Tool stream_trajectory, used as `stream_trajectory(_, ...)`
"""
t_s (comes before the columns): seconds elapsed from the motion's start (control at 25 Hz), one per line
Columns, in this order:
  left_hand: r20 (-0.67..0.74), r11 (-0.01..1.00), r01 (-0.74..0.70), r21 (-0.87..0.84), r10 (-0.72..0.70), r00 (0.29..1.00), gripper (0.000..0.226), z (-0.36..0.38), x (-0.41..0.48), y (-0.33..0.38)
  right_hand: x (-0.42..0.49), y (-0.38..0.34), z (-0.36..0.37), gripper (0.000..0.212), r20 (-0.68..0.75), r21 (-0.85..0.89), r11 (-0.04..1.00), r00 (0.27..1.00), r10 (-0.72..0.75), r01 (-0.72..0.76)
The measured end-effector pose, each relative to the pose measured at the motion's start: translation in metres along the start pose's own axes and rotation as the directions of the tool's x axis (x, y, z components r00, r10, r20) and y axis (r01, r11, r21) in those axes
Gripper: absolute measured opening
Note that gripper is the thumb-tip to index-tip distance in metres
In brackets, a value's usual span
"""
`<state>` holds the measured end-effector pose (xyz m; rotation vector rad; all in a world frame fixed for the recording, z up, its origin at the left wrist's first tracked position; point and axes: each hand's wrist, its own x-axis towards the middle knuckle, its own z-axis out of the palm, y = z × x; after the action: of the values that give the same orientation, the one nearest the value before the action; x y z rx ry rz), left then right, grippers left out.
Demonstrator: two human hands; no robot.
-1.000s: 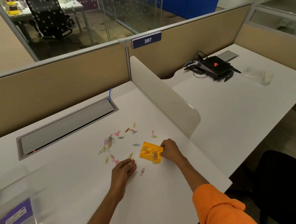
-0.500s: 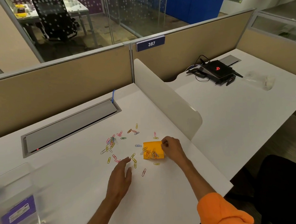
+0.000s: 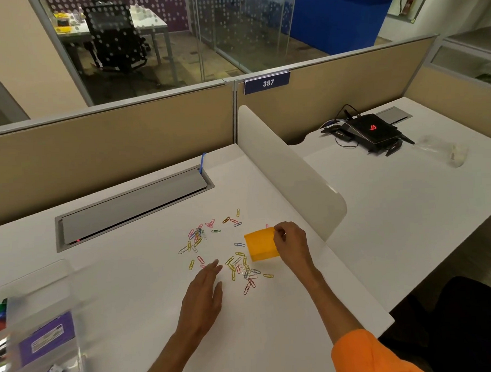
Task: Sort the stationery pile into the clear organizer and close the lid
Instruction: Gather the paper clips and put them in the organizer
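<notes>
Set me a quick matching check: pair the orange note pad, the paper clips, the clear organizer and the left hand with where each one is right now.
Column 1
1. orange note pad
2. paper clips
3. clear organizer
4. left hand

Column 2
A. flat on the desk with straight fingers, holding nothing
B. at the near left edge of the view, blurred
C. pinched at its edge by the right hand
D. scattered loose across the desk top

Pairs: 1-C, 2-D, 3-B, 4-A
</notes>
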<state>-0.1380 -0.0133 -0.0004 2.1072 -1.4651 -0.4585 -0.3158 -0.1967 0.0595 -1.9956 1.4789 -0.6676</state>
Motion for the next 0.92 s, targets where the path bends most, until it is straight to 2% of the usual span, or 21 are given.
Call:
stream_trajectory(0.16,-0.084,0.991,-0.092,0.097,0.100,0.991,0.043,-0.012,-0.006,-0.004,0.001,-0.008,-0.001,0.018,0.057,0.217,0.954,0.979,0.198,-0.206)
stream_trajectory(0.28,-0.134,0.969,-0.130,0.211,0.160,0.978,0.056,-0.026,-0.010,-0.006,-0.002,-0.019,0.008,0.014,0.144,0.348,0.887,0.953,0.268,-0.302)
stream_trajectory(0.48,-0.180,0.975,-0.057,0.214,0.096,0.979,0.066,-0.047,-0.026,-0.022,-0.019,-0.058,0.030,0.010,0.271,0.427,0.847,0.938,0.216,-0.318)
stream_trajectory(0.92,-0.297,0.981,0.128,0.143,-0.081,0.951,0.074,-0.124,-0.114,-0.098,-0.080,-0.155,0.109,0.011,0.425,0.379,0.896,0.903,0.056,-0.233)
